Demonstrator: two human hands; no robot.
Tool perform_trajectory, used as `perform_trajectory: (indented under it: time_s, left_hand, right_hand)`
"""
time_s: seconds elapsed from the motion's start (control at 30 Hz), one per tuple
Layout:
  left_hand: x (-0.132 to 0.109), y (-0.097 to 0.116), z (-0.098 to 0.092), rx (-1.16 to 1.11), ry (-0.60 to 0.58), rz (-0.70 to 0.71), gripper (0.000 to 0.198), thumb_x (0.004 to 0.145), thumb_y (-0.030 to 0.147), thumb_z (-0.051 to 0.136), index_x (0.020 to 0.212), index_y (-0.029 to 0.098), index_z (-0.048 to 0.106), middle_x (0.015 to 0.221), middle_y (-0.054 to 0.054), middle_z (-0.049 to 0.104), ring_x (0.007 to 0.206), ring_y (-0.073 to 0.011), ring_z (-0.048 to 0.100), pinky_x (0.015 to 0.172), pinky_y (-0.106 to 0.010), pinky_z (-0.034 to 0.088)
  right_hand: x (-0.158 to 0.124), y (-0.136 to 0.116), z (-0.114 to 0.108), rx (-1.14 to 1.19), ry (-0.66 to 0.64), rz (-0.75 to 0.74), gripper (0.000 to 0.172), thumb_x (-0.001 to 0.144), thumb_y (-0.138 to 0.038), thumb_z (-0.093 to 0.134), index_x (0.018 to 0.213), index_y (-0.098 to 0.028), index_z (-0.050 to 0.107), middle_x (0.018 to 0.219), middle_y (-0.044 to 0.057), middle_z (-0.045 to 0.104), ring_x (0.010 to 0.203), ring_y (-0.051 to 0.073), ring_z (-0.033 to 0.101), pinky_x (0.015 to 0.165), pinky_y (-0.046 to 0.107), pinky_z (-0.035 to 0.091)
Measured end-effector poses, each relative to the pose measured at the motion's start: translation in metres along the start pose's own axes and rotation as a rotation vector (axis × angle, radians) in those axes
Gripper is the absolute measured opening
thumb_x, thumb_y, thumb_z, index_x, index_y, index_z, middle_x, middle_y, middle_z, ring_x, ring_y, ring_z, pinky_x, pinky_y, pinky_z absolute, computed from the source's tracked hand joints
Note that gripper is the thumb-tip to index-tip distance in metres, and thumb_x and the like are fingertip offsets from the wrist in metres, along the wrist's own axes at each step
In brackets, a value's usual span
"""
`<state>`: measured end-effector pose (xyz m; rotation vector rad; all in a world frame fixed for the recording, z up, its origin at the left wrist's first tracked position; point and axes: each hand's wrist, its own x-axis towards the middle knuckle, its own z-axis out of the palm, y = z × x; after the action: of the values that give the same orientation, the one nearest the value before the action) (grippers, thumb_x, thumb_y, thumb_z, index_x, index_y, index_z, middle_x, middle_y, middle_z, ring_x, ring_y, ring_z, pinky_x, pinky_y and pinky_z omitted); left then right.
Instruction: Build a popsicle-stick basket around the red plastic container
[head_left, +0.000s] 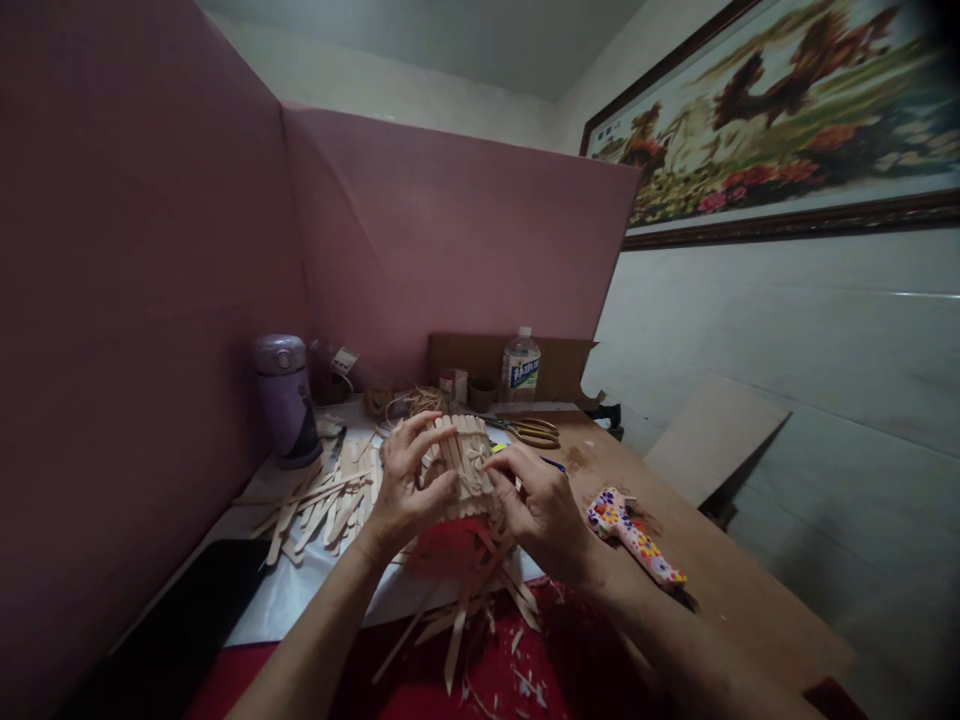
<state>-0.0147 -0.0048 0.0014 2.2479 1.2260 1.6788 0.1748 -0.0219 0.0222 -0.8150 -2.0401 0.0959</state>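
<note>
scraps (457,640) lie nearest us. our left hand (405,490) and right hand (544,510) pinch the panel (465,455); squeezing harder might crack it.

the stick piece (463,465) is pale bare wood, matt and unvarnished, like the loose sticks (322,505) beside it. the scissors (532,431) look like brassy metal with a dull shine. the bottle (520,365) is clear plastic; the purple flask (285,400) is glossy, perhaps plastic. the twine (420,400) is rough fibre. the table (720,580) is matt brown wood, the partition (450,230) matt pink board.
</note>
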Motion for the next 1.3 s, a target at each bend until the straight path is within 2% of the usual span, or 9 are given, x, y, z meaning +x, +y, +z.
perform_trajectory:
  time_s: [0.2, 0.33, 0.57, 0.87, 1.03, 1.23, 1.3]
  left_hand:
    - [0.001, 0.001, 0.000, 0.003, 0.004, 0.010, 0.038, 0.076, 0.020, 0.059, 0.114, 0.024, 0.061, 0.131, -0.008, 0.049, 0.123, -0.0277, 0.043, 0.106, -0.049, 0.030]
    - [0.001, 0.001, 0.000, 0.015, 0.005, 0.015, 0.038, 0.076, 0.020, 0.059, 0.114, 0.024, 0.060, 0.131, -0.007, 0.049, 0.123, -0.0273, 0.043, 0.106, -0.048, 0.030]
    - [0.000, 0.003, -0.001, 0.044, -0.007, 0.023, 0.037, 0.078, 0.023, 0.058, 0.115, 0.026, 0.059, 0.131, -0.007, 0.049, 0.123, -0.0266, 0.042, 0.106, -0.048, 0.030]
    - [0.000, 0.002, 0.000, 0.065, -0.017, 0.035, 0.039, 0.079, 0.023, 0.057, 0.117, 0.026, 0.058, 0.133, -0.006, 0.048, 0.124, -0.0273, 0.041, 0.107, -0.049, 0.029]
    - [0.000, 0.002, 0.000, 0.058, -0.009, 0.049, 0.038, 0.078, 0.024, 0.056, 0.115, 0.025, 0.059, 0.133, -0.007, 0.048, 0.124, -0.0275, 0.042, 0.107, -0.049, 0.028]
    - [0.000, 0.004, 0.000, 0.028, 0.003, 0.028, 0.030, 0.086, 0.025, 0.047, 0.113, 0.025, 0.061, 0.131, -0.007, 0.049, 0.122, -0.0256, 0.043, 0.106, -0.049, 0.028]
    - [0.000, 0.005, 0.000, 0.035, -0.002, 0.029, 0.031, 0.085, 0.028, 0.050, 0.115, 0.025, 0.060, 0.131, -0.007, 0.049, 0.123, -0.0260, 0.042, 0.107, -0.049, 0.028]
  right_hand:
    - [-0.008, 0.002, 0.006, -0.071, -0.002, -0.050, 0.006, 0.090, -0.019, 0.052, 0.086, -0.019, 0.056, 0.084, 0.004, 0.057, 0.075, 0.016, 0.054, 0.066, 0.026, 0.039]
    - [-0.007, 0.004, 0.013, -0.110, -0.029, -0.070, 0.009, 0.088, -0.012, 0.052, 0.083, -0.020, 0.055, 0.083, 0.002, 0.057, 0.075, 0.015, 0.055, 0.066, 0.025, 0.038]
    - [-0.005, 0.002, 0.017, -0.176, -0.044, -0.075, 0.011, 0.090, -0.015, 0.048, 0.083, -0.019, 0.055, 0.083, 0.004, 0.057, 0.075, 0.016, 0.055, 0.066, 0.027, 0.038]
    - [-0.003, -0.002, 0.020, -0.121, 0.013, 0.026, 0.012, 0.090, -0.014, 0.047, 0.090, -0.020, 0.057, 0.086, 0.004, 0.061, 0.076, 0.017, 0.058, 0.068, 0.026, 0.042]
    - [-0.004, -0.002, 0.022, -0.108, 0.016, -0.014, 0.016, 0.088, -0.011, 0.046, 0.093, -0.021, 0.058, 0.087, 0.004, 0.060, 0.076, 0.017, 0.057, 0.067, 0.026, 0.042]
    - [-0.004, 0.000, 0.025, -0.088, 0.036, -0.015, 0.015, 0.088, -0.011, 0.046, 0.090, -0.020, 0.058, 0.085, 0.005, 0.060, 0.079, 0.018, 0.057, 0.070, 0.028, 0.043]
    - [-0.005, 0.000, 0.026, -0.087, 0.039, -0.005, 0.015, 0.088, -0.011, 0.047, 0.089, -0.020, 0.058, 0.085, 0.005, 0.060, 0.079, 0.018, 0.057, 0.070, 0.028, 0.043]
